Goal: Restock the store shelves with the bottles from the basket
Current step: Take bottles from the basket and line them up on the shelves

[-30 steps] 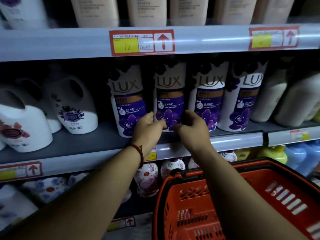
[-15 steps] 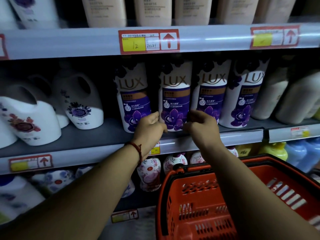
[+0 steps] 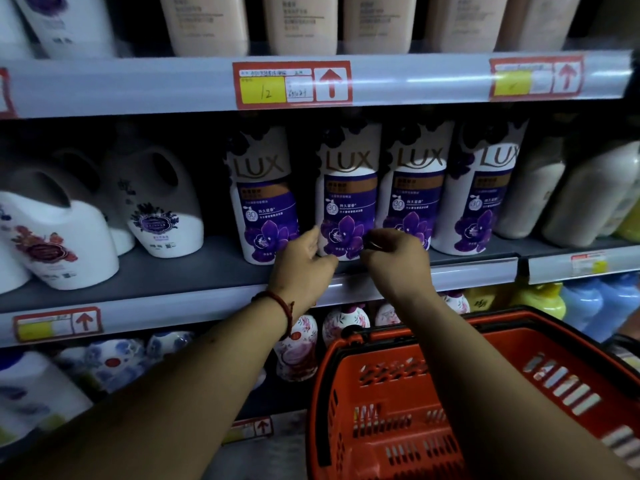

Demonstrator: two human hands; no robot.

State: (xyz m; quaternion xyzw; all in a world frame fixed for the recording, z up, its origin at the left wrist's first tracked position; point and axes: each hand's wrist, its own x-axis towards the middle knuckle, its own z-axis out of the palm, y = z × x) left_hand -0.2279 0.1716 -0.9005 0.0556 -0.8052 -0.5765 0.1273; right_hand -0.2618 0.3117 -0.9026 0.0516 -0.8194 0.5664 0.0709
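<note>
Four white and purple LUX bottles stand in a row on the middle shelf point(image 3: 207, 271). My two hands meet at the base of the second LUX bottle point(image 3: 348, 188), which stands upright on the shelf. My left hand point(image 3: 304, 265), with a red cord at the wrist, presses its fingers on the bottle's lower left side. My right hand point(image 3: 394, 265) curls around its lower right side. The orange basket point(image 3: 415, 341) hangs at the lower right, under my right forearm, which hides part of its inside.
White handled jugs point(image 3: 162, 216) stand left of the LUX row and pale bottles point(image 3: 533, 195) stand right of it. Beige bottles point(image 3: 301, 26) fill the top shelf. Floral bottles point(image 3: 298, 348) and yellow and blue jugs point(image 3: 540, 299) sit on the lower shelf behind the basket.
Both hands stay at the base of the second LUX bottle, with the fingers shifting slightly. The view has drifted a little, so the shelf sits further right in the frame.
</note>
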